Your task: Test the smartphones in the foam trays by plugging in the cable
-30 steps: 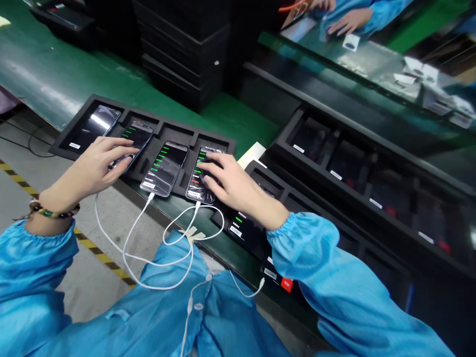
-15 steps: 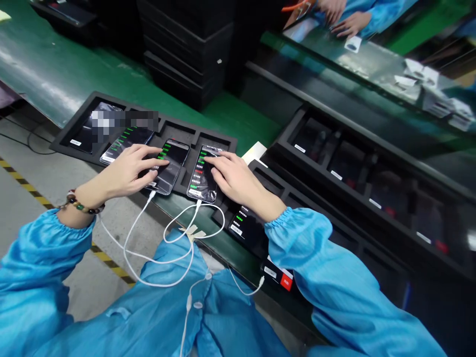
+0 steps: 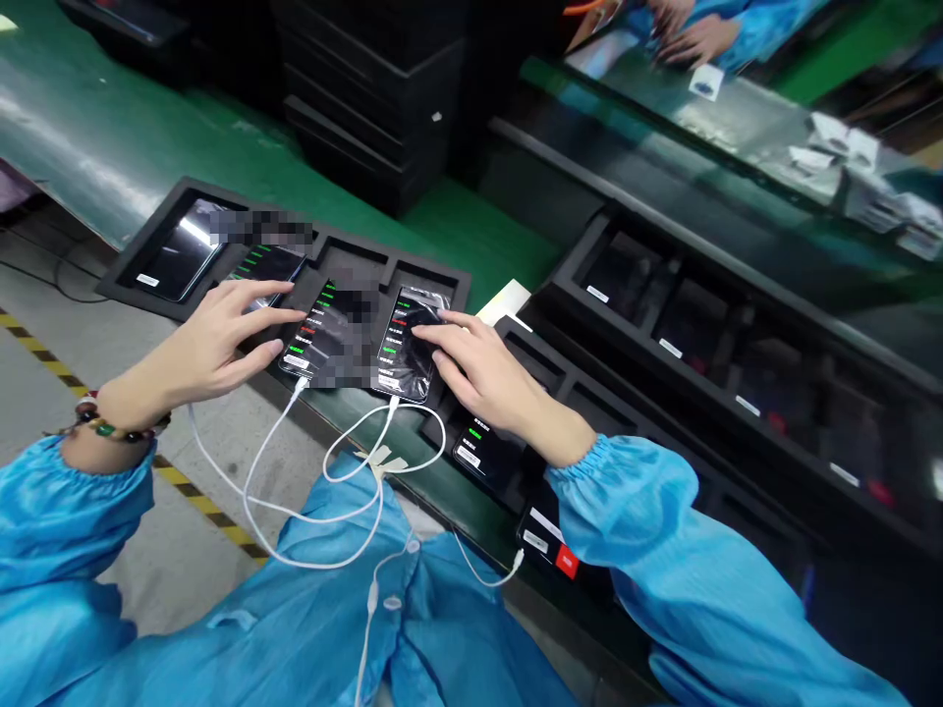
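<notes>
Two black smartphones with white cables plugged into their near ends lie on the black compartment tray [image 3: 354, 247] before me. My left hand [image 3: 228, 339] hovers at the left edge of the left cabled smartphone [image 3: 318, 339], fingers apart, holding nothing. Partly behind that hand lies another phone [image 3: 274, 263] with green text. My right hand [image 3: 486, 368] reaches over the right cabled smartphone [image 3: 402, 344], its index finger at the screen and the other fingers spread. Both screens list green, white and red lines. A white charging cable [image 3: 324, 565] loops across my lap.
A dark phone [image 3: 181, 255] fills the tray's left compartment. To the right, a second tray holds a phone [image 3: 482, 447] and one with a red label [image 3: 566, 560]. Black trays [image 3: 368, 98] are stacked behind. A co-worker's hands [image 3: 699, 39] are at the far bench.
My left hand has drawn left and back from the left cabled phone's screen. My right hand has shifted slightly right and down. The list on the right phone's screen has scrolled up.
</notes>
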Demonstrator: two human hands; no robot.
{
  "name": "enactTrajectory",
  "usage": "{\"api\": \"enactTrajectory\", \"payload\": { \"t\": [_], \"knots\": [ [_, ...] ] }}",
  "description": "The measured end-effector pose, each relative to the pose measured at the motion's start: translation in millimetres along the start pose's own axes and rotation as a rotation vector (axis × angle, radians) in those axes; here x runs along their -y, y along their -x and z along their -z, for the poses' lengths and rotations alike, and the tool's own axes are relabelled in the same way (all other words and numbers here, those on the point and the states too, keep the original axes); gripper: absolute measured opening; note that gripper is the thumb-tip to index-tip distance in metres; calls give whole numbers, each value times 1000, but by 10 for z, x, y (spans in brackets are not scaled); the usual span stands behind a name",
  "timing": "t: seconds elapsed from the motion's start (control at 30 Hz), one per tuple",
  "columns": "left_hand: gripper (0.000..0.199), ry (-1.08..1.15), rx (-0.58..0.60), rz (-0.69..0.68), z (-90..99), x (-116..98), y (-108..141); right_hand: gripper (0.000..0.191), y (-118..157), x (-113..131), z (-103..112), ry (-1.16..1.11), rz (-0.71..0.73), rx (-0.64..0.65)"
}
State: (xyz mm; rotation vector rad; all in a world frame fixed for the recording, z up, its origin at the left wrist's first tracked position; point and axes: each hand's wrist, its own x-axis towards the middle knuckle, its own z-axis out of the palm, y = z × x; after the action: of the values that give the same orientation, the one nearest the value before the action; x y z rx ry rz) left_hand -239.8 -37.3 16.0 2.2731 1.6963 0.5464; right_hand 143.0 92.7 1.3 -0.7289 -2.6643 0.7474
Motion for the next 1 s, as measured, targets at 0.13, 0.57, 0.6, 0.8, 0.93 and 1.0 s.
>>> {"api": "enactTrajectory", "payload": {
  "t": [0.13,0.57,0.6,0.8,0.93,1.0],
  "knots": [
    [51,31,36,-17,2,-52,-39,44,28,30,-41,-12,37,36],
    [51,29,52,-17,-207,-84,-313,45,20,-64,-45,19,-20,-5],
    [51,39,37,-19,-188,-81,-298,45,37,-37,-41,0,9,-5],
    [52,36,-16,27,-62,-25,-171,44,95,65,-42,-13,101,54],
    [49,27,-21,34,-33,-16,-103,44,98,43,-46,-16,83,20],
    [46,30,-17,20,-46,-28,-90,44,100,31,-44,-20,80,1]
  ]
}}
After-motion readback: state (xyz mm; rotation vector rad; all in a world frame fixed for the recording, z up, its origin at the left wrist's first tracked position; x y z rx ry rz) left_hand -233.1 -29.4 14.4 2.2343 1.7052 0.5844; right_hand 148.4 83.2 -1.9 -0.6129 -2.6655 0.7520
